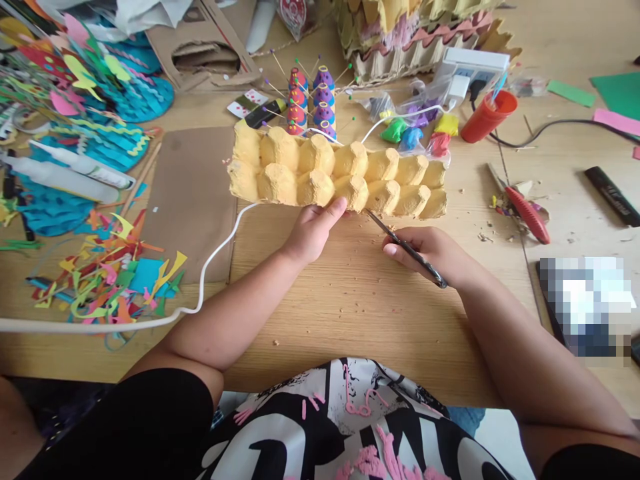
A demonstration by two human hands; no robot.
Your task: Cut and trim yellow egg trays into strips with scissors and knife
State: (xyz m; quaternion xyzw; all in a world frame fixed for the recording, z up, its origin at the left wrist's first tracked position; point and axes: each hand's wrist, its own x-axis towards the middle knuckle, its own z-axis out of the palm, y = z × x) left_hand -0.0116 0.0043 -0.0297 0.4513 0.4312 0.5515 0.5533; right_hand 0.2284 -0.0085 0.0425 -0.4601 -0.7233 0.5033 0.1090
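Shirt [280,443]: black, white and pink print, bottom middle of the frame.
Bench [340,333]: light wood, crumbs strewn across the centre.
Paper scraps [107,273]: many colours, loose heap, left of the frame.
Right hand [425,252]: closed round the handles of the scissors [406,248], right of centre.
Blades: dark, slanting up and left, tips at the strip's lower edge; cannot tell if they touch it.
Left hand [311,235]: pinching the lower edge of the egg-carton strip [340,175], thumb in front, other fingers partly hidden.
Strip: yellow, two rows of bumps, upper middle of the frame.
Knife [527,213]: red-handled, right of the strip, near shavings.
Red cup [489,117]: tilted, upper right.
Clay packets [413,130]: several colours, just beyond the strip.
Small figures [297,100]: two rows, red-orange and purple, pins sticking out.
Carton stack [400,50]: top of the frame.
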